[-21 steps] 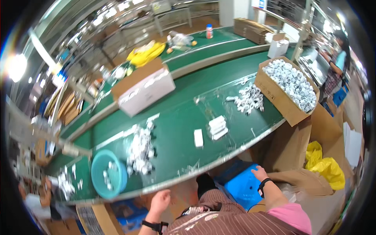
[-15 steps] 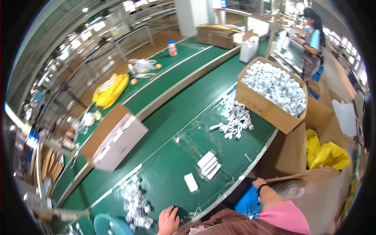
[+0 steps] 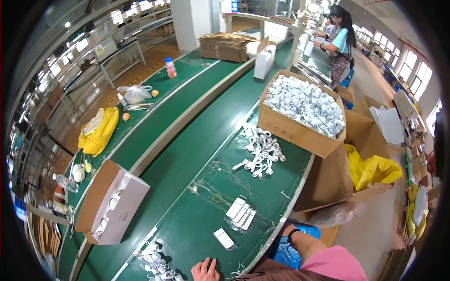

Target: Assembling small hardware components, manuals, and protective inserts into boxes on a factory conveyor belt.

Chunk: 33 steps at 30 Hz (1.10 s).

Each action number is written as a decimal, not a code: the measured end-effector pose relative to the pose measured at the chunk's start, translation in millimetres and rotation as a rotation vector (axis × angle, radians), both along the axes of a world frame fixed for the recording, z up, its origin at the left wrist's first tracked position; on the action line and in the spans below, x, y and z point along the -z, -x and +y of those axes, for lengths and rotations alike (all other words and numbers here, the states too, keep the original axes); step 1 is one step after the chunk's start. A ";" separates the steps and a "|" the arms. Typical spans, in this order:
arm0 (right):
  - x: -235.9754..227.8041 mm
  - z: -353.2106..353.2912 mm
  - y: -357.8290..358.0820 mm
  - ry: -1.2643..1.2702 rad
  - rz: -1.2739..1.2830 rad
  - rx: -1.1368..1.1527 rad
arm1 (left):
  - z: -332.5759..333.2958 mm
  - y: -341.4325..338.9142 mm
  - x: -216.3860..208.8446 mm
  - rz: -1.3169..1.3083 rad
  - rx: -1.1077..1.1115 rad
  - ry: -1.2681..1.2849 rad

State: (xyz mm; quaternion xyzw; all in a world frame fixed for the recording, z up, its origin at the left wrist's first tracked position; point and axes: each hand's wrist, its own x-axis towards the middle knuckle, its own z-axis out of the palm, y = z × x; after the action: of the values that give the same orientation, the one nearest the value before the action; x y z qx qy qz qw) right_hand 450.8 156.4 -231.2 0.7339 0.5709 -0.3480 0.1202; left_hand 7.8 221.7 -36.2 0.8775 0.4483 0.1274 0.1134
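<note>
My left hand [image 3: 205,270] lies at the lower edge of the picture on the green conveyor belt [image 3: 187,210], fingers stretched out and nothing held. Near it, a white flat piece like a small remote control [image 3: 224,238] lies alone, and a stack of several similar pieces [image 3: 241,213] sits just beyond. To its left is a pile of small white fittings [image 3: 157,262]. My right hand [image 3: 286,229], with a dark band at the wrist, is low beside a blue plastic stool [image 3: 287,253] at the belt's near edge. Its fingers are mostly hidden.
Coiled white cables [image 3: 260,152] lie beside a carton full of white fittings [image 3: 304,105]. A tilted white box [image 3: 123,210] holds round white items. An open carton [image 3: 323,182] with a yellow bag [image 3: 370,166] stands at right. A co-worker [image 3: 341,44] stands farther off.
The view has swung right, so the scene sits farther left and the tilted box's contents show. My right hand is now lower, by the blue stool. My left hand stays at the belt.
</note>
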 end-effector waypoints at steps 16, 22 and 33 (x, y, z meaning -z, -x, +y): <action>-36.4 -2.6 -83.4 0.327 0.232 -1.007 | 31.8 -0.5 -31.1 -0.334 -0.116 0.003; -109.5 75.8 -158.9 0.473 0.208 -1.030 | 182.7 68.3 -90.0 -0.201 -0.722 -0.427; -259.5 131.9 -61.6 -0.016 0.712 0.151 | 283.7 135.7 -85.3 0.213 -1.094 -0.478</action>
State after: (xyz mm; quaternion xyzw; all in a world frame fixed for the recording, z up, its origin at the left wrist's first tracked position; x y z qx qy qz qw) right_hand 512.4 288.3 28.4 0.6075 0.5240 -0.5853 -0.1177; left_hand -127.9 505.4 49.0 0.5288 0.8022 0.1758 -0.2144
